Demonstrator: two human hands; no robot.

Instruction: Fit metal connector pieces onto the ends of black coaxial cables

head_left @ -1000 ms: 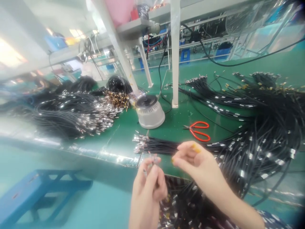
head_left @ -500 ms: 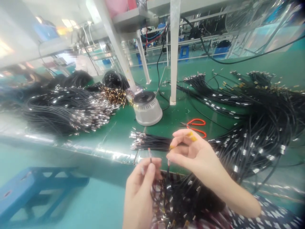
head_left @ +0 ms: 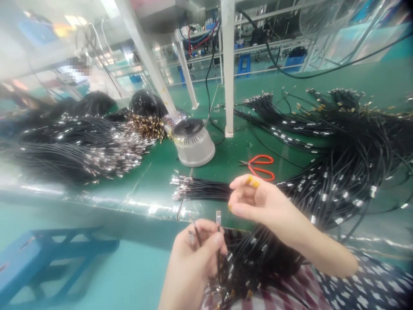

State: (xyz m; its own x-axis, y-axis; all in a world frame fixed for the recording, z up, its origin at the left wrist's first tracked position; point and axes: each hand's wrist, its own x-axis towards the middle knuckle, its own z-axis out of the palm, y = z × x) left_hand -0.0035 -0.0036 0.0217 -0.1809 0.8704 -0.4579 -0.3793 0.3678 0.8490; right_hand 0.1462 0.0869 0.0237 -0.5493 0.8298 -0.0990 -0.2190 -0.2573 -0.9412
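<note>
My left hand (head_left: 203, 249) is closed around thin black cables in front of the bench edge. One black cable (head_left: 218, 224) stands up between its fingers with a flat metal end on top, and a second cable end (head_left: 196, 231) pokes out nearer the thumb side. Up and to the right, my right hand (head_left: 254, 198) has loosely bent fingers with nothing visible in them. Yellow tape (head_left: 253, 182) is wrapped on one of its fingers. Behind this hand lies a cable bundle (head_left: 200, 189) with bare metal tips. More black cables (head_left: 267, 258) are heaped across my lap.
Orange-handled scissors (head_left: 260, 165) lie on the green bench beyond my right hand. A white round device with a black top (head_left: 195, 146) stands by the shelf posts (head_left: 229, 77). Large cable piles (head_left: 80, 146) flank both sides. A blue stool (head_left: 58, 258) is lower left.
The cable end that was at my right fingertips now stands in my left hand beside the other. My right hand has let go of it. The whole view has shifted slightly.
</note>
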